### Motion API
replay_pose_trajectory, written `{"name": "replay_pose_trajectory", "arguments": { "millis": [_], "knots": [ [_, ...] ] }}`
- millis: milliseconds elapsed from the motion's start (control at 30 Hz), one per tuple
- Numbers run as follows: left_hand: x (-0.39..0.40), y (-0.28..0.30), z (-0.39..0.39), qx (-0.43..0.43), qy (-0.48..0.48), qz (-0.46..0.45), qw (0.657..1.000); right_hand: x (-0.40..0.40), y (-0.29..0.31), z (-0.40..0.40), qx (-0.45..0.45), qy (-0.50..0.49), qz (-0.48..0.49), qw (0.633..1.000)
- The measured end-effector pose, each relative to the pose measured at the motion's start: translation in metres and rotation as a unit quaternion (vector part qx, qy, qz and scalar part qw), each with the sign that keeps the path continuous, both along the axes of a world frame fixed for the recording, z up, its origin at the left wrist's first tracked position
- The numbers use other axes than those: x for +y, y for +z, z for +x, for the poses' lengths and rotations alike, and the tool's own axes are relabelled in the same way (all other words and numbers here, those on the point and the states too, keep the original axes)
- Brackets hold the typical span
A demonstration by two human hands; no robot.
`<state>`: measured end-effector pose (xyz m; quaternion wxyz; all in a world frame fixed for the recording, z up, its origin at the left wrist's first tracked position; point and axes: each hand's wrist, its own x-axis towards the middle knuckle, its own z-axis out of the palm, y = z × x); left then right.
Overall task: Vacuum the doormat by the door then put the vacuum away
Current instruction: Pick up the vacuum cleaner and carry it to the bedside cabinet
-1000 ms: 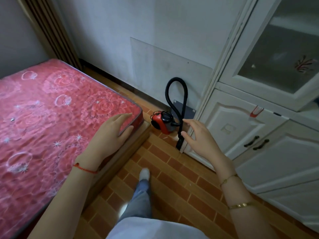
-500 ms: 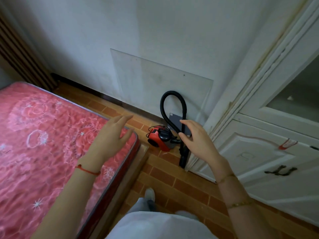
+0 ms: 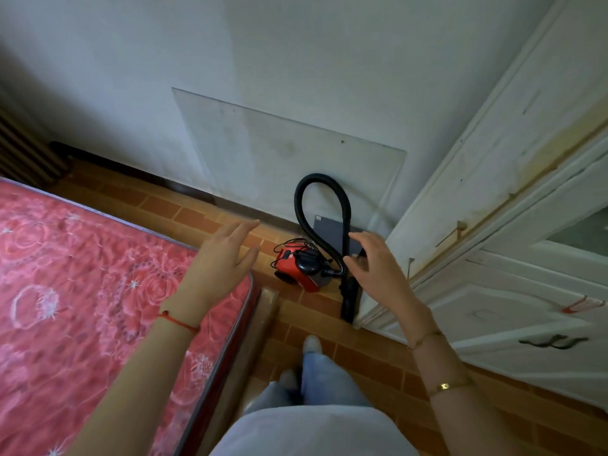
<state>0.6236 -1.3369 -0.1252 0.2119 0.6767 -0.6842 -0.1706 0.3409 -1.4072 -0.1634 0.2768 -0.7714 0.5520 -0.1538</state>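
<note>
Vacuum cleaner (image 3: 301, 267), small red canister, on brick floor (image 3: 362, 353) against wall; black hose (image 3: 324, 212) looped upright, nozzle by white cabinet (image 3: 493, 291). Left hand (image 3: 218, 261), at 9 o'clock of canister, unclenched above red mattress (image 3: 82, 291). Right hand (image 3: 378, 271), at 3 o'clock, unclenched, empty, near hose.

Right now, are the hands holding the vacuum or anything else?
Nothing is held. The left hand is open above the mattress corner, and the right hand is open, reaching toward the black hose without gripping it.
</note>
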Motion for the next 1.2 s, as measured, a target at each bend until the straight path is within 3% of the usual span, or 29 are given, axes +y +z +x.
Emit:
{"name": "replay_pose_trajectory", "arguments": {
  "millis": [367,667,900,1200],
  "knots": [
    [-0.141,-0.082,-0.005,-0.025,-0.002,0.071,0.997,-0.119,-0.067,0.004,0.005,-0.088,0.077,0.993],
    [-0.225,-0.204,-0.011,-0.039,-0.02,0.141,0.989,-0.21,-0.198,0.01,0.009,-0.134,0.126,0.983],
    [-0.28,-0.34,-0.002,-0.062,-0.039,0.161,0.984,-0.243,-0.343,0.018,0.02,-0.172,0.144,0.974],
    [-0.321,-0.551,0.013,-0.09,-0.107,0.161,0.977,-0.267,-0.527,0.026,0.019,-0.213,0.072,0.974]
  ]
}}
